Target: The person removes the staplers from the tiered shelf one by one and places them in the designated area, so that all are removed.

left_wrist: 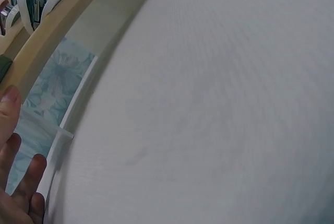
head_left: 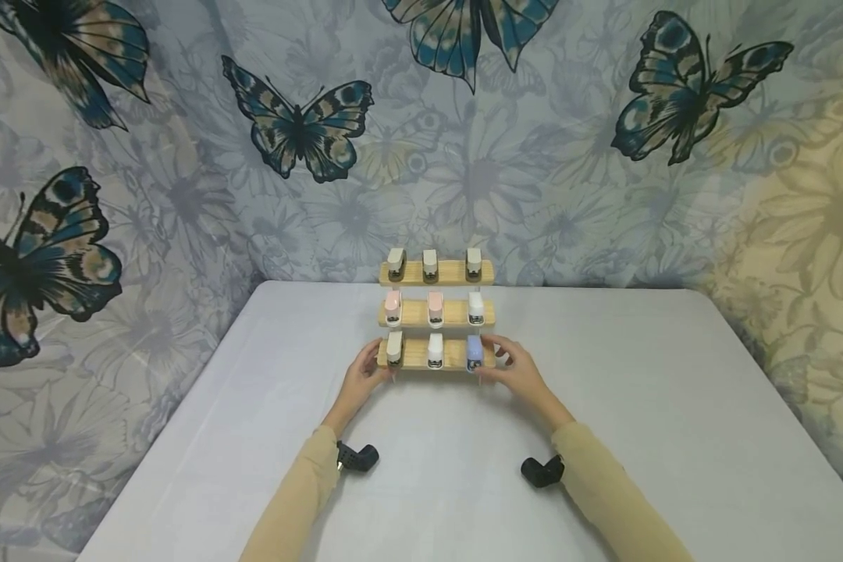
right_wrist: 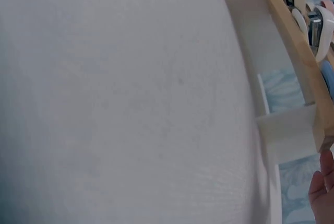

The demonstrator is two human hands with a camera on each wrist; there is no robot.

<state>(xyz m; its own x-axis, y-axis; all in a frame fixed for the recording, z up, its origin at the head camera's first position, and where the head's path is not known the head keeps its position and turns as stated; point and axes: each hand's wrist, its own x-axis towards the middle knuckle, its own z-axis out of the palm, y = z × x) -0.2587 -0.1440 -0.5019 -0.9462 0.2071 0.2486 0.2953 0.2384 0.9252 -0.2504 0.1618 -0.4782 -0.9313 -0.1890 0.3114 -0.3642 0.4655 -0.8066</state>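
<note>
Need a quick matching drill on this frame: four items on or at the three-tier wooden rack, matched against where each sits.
Things:
1. blue stapler
2. pink stapler
3. left hand
4. right hand

Places:
a. middle shelf, left end
b. at the rack's lower right end
c. bottom shelf, right end
d. at the rack's lower left end

Pairs: 1-c, 2-a, 3-d, 4-b

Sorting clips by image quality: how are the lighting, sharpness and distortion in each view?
Head view: even, soft light, sharp, with a yellowish cast on the backdrop at right. Left wrist view: close and curved by the lens, the table smooth and pale, the left hand soft at the edge. Right wrist view: likewise bowed, the wooden shelf slightly blurred.
</note>
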